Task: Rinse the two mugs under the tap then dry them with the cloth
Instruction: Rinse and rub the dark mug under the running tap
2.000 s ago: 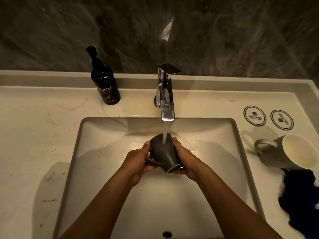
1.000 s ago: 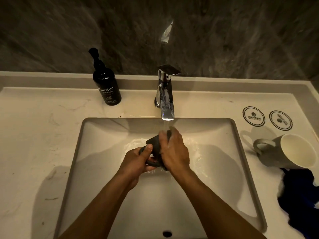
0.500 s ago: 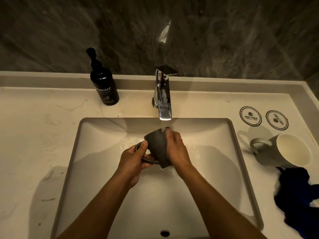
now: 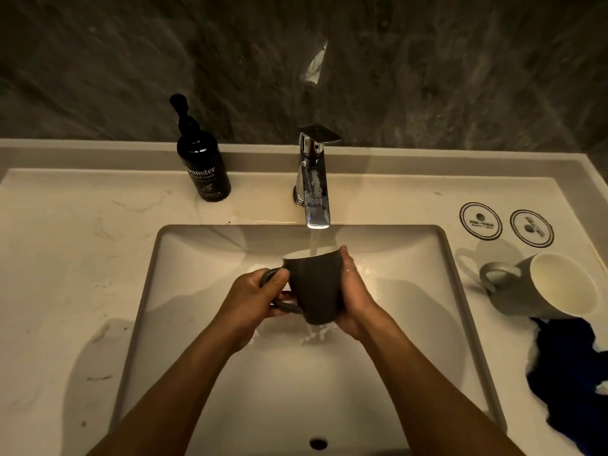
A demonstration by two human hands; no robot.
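dark mug [image 4: 314,287] upright under running tap [image 4: 314,189], left hand [image 4: 253,299] on handle, right hand [image 4: 355,301] around side

Dim warm light fr. above; glare on tap [image 4: 314,189], soft shadows in basin [image 4: 197,258] (edges bowed).

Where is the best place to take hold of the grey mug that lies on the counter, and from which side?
Probably by the handle. The grey mug lies on its side right of the sink, mouth facing right, handle on its left toward the basin. Come from the left, hooking fingers through the loop; the cloth lies below it.
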